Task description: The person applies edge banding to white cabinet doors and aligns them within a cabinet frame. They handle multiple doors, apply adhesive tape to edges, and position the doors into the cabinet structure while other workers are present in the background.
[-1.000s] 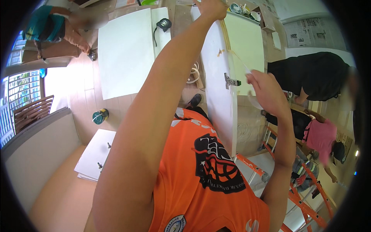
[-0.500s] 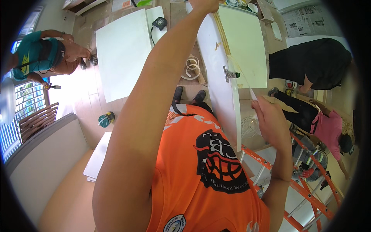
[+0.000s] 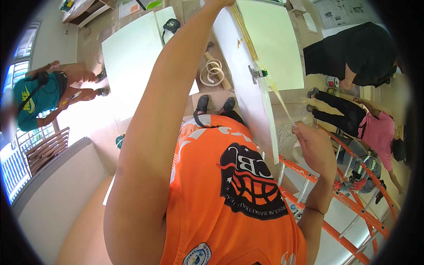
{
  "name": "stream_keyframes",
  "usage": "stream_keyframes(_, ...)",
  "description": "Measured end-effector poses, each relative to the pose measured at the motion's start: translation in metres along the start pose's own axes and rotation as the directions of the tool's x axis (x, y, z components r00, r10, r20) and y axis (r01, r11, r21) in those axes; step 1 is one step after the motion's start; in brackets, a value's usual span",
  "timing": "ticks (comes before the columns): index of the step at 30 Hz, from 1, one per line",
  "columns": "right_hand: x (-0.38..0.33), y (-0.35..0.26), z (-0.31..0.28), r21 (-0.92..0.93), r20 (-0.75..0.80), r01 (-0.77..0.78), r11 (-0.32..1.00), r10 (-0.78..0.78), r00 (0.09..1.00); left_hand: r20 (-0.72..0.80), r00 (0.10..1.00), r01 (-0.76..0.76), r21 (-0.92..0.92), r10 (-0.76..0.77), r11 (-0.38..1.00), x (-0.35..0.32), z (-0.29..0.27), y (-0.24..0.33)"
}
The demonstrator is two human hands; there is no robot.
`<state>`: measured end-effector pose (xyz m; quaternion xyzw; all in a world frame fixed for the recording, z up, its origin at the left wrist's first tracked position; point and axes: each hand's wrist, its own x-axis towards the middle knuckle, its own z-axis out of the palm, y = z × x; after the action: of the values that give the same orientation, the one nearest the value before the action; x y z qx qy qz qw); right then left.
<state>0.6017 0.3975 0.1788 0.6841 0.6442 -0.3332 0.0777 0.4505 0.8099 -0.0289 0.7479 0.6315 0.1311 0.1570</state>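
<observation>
We steady the tall white laminated board on edge, left hand gripping its top, while our right hand pinches the thin translucent edging strip peeling off; next needs steady pulling.

The upright white panel looks smooth and matt, its exposed edge raw, pale wood. A small hinge on it is shiny metal. The strip peeling from it seems thin, translucent plastic. The ladder is orange-painted metal.
</observation>
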Motion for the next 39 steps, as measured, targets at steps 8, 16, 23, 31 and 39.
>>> stream_keyframes(8,0.094,0.010,0.038,0.429,-0.048,0.051,0.902,-0.034,0.998,-0.126,0.986,0.093,-0.155,-0.113,0.984,0.000,0.010,-0.020)
stream_keyframes(16,0.195,0.060,0.023,0.697,-0.121,0.423,0.580,-0.486,0.866,-0.224,0.966,0.048,-0.338,-0.129,0.940,-0.021,0.003,0.003)
stream_keyframes(23,0.192,0.067,0.026,0.809,-0.200,0.362,0.463,-0.362,0.911,-0.241,0.963,0.034,-0.329,-0.118,0.944,-0.052,0.013,0.024)
stream_keyframes(31,0.167,0.051,0.043,0.210,-0.326,0.293,0.933,-0.216,0.920,-0.264,0.961,-0.017,-0.370,-0.088,0.929,-0.061,0.029,0.032)
stream_keyframes(39,0.218,0.081,0.028,0.518,-0.504,0.697,0.496,-0.481,0.717,-0.321,0.941,-0.028,-0.379,-0.103,0.925,-0.054,0.033,0.043)
